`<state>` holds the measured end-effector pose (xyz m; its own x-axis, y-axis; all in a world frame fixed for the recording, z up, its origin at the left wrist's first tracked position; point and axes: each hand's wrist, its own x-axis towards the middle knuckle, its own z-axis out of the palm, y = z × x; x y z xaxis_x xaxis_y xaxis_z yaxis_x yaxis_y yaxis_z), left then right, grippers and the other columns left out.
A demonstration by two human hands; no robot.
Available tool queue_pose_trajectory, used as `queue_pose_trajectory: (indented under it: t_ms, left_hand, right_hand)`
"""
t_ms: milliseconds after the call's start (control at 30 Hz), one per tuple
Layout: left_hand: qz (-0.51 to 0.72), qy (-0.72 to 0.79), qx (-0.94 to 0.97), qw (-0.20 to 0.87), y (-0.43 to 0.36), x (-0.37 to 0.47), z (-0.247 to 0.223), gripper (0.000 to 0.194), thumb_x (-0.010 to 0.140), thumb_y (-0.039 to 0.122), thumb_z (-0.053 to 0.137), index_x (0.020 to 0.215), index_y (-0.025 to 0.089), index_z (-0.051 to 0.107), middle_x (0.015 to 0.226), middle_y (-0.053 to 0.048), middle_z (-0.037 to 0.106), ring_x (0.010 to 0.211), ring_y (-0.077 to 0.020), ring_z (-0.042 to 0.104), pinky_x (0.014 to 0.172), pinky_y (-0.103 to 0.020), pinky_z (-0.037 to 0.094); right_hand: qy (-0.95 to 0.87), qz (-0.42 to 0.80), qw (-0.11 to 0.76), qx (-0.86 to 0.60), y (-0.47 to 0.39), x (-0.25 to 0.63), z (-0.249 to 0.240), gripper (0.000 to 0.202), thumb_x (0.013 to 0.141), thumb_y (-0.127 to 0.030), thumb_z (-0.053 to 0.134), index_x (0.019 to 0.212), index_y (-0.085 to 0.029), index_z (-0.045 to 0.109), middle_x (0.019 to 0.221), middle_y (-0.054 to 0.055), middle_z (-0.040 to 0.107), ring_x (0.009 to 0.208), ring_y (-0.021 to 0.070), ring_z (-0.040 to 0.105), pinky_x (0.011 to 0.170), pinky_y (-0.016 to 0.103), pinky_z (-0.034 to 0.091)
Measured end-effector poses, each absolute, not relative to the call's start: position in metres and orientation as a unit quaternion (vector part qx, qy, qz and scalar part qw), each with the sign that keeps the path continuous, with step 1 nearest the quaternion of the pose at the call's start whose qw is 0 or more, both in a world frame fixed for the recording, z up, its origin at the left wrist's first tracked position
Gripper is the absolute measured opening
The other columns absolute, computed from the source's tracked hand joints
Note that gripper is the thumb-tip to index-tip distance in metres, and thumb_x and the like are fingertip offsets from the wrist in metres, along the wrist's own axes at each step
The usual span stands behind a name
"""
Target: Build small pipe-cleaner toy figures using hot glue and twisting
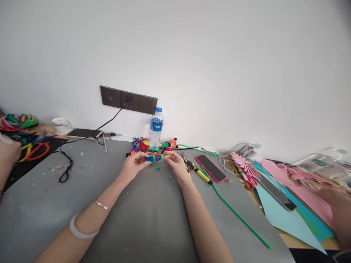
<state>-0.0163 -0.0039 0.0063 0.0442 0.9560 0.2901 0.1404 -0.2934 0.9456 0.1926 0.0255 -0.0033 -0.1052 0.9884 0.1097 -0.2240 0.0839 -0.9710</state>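
Between my two hands is a small bundle of coiled pipe cleaners (155, 158) in blue, purple and green. My left hand (134, 164) pinches its blue end with thumb and forefinger. At the green and purple end, the fingers of my right hand (175, 163) are closed, with a thin orange strand running across to them. Just behind my hands stand small pipe-cleaner figures, including a red one (144, 144) and a blue and purple one (136, 144). A green scrap (158, 168) lies on the grey mat (131, 219) below the bundle.
Right of my hands are yellow-handled pliers (202, 174), a long green pipe cleaner (238, 213) and a pink-cased phone (211, 168). A water bottle (156, 126) stands by the wall. Other people's hands show at the left (9, 155) and right (338, 208) edges, near scissors (38, 151) and coloured paper (285, 219).
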Motion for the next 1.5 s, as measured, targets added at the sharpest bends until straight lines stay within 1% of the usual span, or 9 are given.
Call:
queue_pose_trajectory:
  t_ms: [200, 500, 567, 733, 867, 1033, 1233, 1433, 1500]
  left_hand:
    - [0.526, 0.448, 0.605, 0.396, -0.0034, -0.0165, 0.0031, 0.029, 0.069, 0.039, 0.075, 0.088, 0.018, 0.068, 0.082, -0.003, 0.07, 0.065, -0.0149, 0.058, 0.058, -0.025, 0.045]
    - [0.535, 0.441, 0.604, 0.393, -0.0031, -0.0156, 0.0047, 0.028, 0.068, 0.038, 0.075, 0.086, 0.018, 0.068, 0.079, -0.003, 0.069, 0.061, -0.0136, 0.056, 0.056, -0.025, 0.045]
    - [0.535, 0.441, 0.604, 0.393, -0.0028, -0.0158, 0.0039, 0.029, 0.068, 0.039, 0.075, 0.087, 0.018, 0.068, 0.08, -0.003, 0.069, 0.064, -0.0145, 0.058, 0.057, -0.025, 0.046]
    - [0.535, 0.443, 0.602, 0.394, -0.002, -0.0161, 0.0019, 0.03, 0.068, 0.04, 0.075, 0.087, 0.018, 0.068, 0.081, -0.003, 0.07, 0.066, -0.0153, 0.06, 0.059, -0.026, 0.048]
    - [0.532, 0.447, 0.6, 0.398, -0.0022, -0.0161, 0.0015, 0.03, 0.068, 0.04, 0.076, 0.087, 0.018, 0.068, 0.081, -0.003, 0.069, 0.065, -0.0149, 0.059, 0.059, -0.026, 0.047]
    - [0.528, 0.445, 0.6, 0.403, -0.0014, -0.0172, -0.0007, 0.03, 0.068, 0.04, 0.075, 0.088, 0.019, 0.067, 0.083, -0.004, 0.069, 0.068, -0.0157, 0.06, 0.061, -0.026, 0.048]
    - [0.526, 0.444, 0.604, 0.402, -0.0003, -0.0173, -0.0009, 0.03, 0.069, 0.039, 0.075, 0.088, 0.019, 0.067, 0.083, -0.004, 0.069, 0.068, -0.0161, 0.06, 0.061, -0.026, 0.048]
    - [0.529, 0.444, 0.605, 0.398, -0.001, -0.017, 0.0009, 0.03, 0.069, 0.039, 0.075, 0.088, 0.018, 0.067, 0.083, -0.004, 0.069, 0.068, -0.0156, 0.059, 0.06, -0.026, 0.048]
    - [0.529, 0.443, 0.605, 0.398, -0.0013, -0.0167, 0.0012, 0.03, 0.069, 0.04, 0.075, 0.088, 0.018, 0.067, 0.082, -0.004, 0.069, 0.067, -0.0158, 0.059, 0.06, -0.026, 0.048]
  right_hand:
    - [-0.504, 0.551, 0.547, -0.378, 0.0258, 0.1922, -0.0042, 0.028, 0.067, -0.03, 0.073, 0.093, -0.02, 0.068, 0.074, 0.001, 0.063, 0.07, 0.0147, 0.057, 0.071, 0.028, 0.046]
    - [-0.484, 0.558, 0.557, -0.379, 0.0251, 0.1926, -0.0015, 0.018, 0.065, -0.019, 0.067, 0.083, -0.018, 0.071, 0.067, -0.001, 0.062, 0.063, 0.0117, 0.055, 0.066, 0.025, 0.045]
    - [-0.475, 0.558, 0.561, -0.386, 0.0249, 0.1923, -0.0008, 0.018, 0.065, -0.02, 0.068, 0.082, -0.019, 0.072, 0.068, -0.001, 0.065, 0.064, 0.0126, 0.057, 0.068, 0.027, 0.047]
    - [-0.446, 0.59, 0.558, -0.376, 0.0253, 0.1909, -0.001, 0.025, 0.068, -0.031, 0.072, 0.089, -0.019, 0.073, 0.081, 0.004, 0.073, 0.077, 0.0167, 0.065, 0.084, 0.033, 0.05]
    - [-0.434, 0.598, 0.562, -0.372, 0.0256, 0.1905, -0.0013, 0.029, 0.068, -0.035, 0.075, 0.093, -0.019, 0.073, 0.086, 0.005, 0.074, 0.081, 0.0174, 0.067, 0.087, 0.034, 0.05]
    - [-0.438, 0.596, 0.553, -0.384, 0.0245, 0.1905, -0.0007, 0.035, 0.062, -0.034, 0.082, 0.092, -0.02, 0.072, 0.082, 0.003, 0.073, 0.077, 0.0171, 0.066, 0.082, 0.033, 0.051]
    - [-0.455, 0.582, 0.547, -0.394, 0.0231, 0.1911, 0.001, 0.039, 0.059, -0.034, 0.083, 0.092, -0.02, 0.07, 0.075, 0.001, 0.068, 0.07, 0.0151, 0.063, 0.074, 0.03, 0.051]
    - [-0.464, 0.577, 0.543, -0.395, 0.0224, 0.1901, 0.0019, 0.035, 0.056, -0.035, 0.084, 0.082, -0.019, 0.068, 0.07, -0.001, 0.063, 0.065, 0.013, 0.057, 0.068, 0.028, 0.049]
    - [-0.468, 0.568, 0.545, -0.402, 0.0222, 0.1896, 0.0026, 0.032, 0.058, -0.036, 0.083, 0.08, -0.019, 0.068, 0.07, 0.0, 0.062, 0.065, 0.0133, 0.055, 0.067, 0.027, 0.048]
